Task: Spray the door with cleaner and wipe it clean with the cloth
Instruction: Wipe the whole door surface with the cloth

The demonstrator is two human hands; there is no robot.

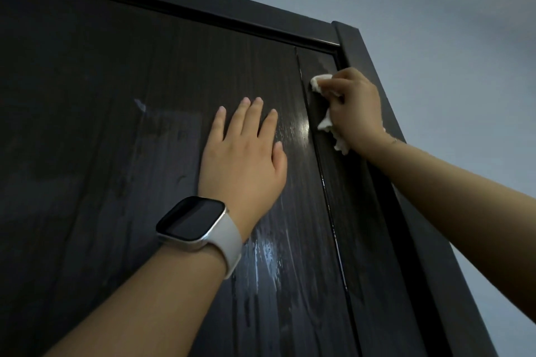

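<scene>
At upper right of frame, right hand [358, 109] clenched around crumpled white cloth [326, 124], pressed against dark wood-grain door [116, 95]; at centre, left hand [246, 153] flat, fingers spread.

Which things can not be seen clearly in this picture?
Head view:
- Most of the cloth, balled inside the right hand.
- No spray bottle in view.
- The door below the bottom edge is cut off.
- Door under the flat left hand is covered.

Cloth [327, 124] mostly hidden inside right hand [356, 113]; door [116, 124] cut off left and below.
</scene>
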